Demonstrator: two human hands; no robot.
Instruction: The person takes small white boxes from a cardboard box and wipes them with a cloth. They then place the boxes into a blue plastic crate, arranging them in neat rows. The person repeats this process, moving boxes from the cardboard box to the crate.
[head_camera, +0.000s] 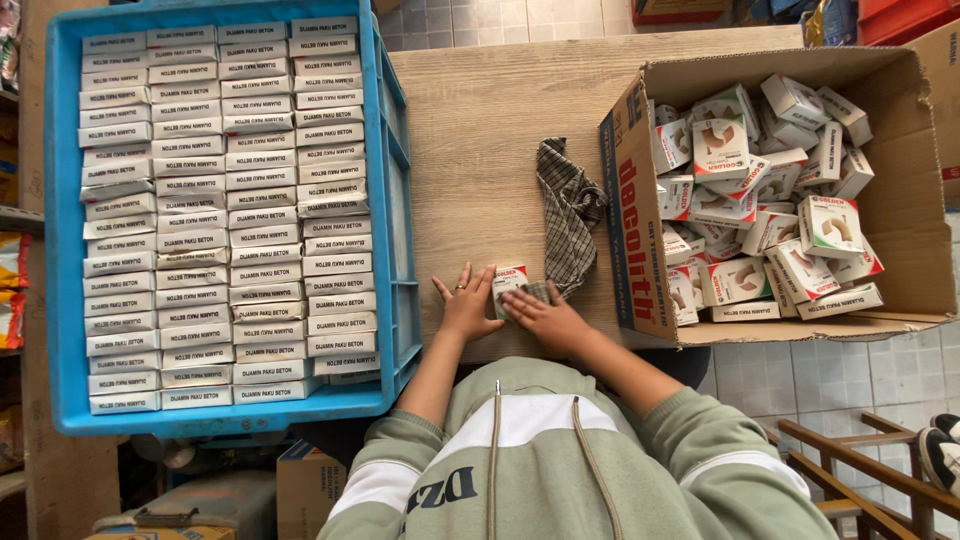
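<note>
Where the far left of the view begins, a blue plastic crate (60, 230) sits filled with small white boxes (190, 222) laid flat in four columns, some twenty rows deep; an exact count is hard, since the rows at the bottom edge partly slip under the crate's rim. Just right of the crate, on the wooden table (470, 110), the left hand (466, 306) lies palm down with its fingers spread, a ring on one finger, its fingertips touching the edge of one small red-and-white box (508, 284). That single box stands on the table between the two hands. The right hand (545, 316) lies flat and open too, its fingers pressed against the box's lower right side and partly over the end of one checked cloth (568, 212), which trails up the table in a crumpled strip. Neither hand is closed around the box. Further right, one open cardboard carton (632, 200) holds a loose heap of similar boxes (760, 190), roughly thirty visible, with more buried underneath and uncountable. At the lower right, a wooden frame (850, 460) and a shoe (940, 450) are cut off by the edge.
</note>
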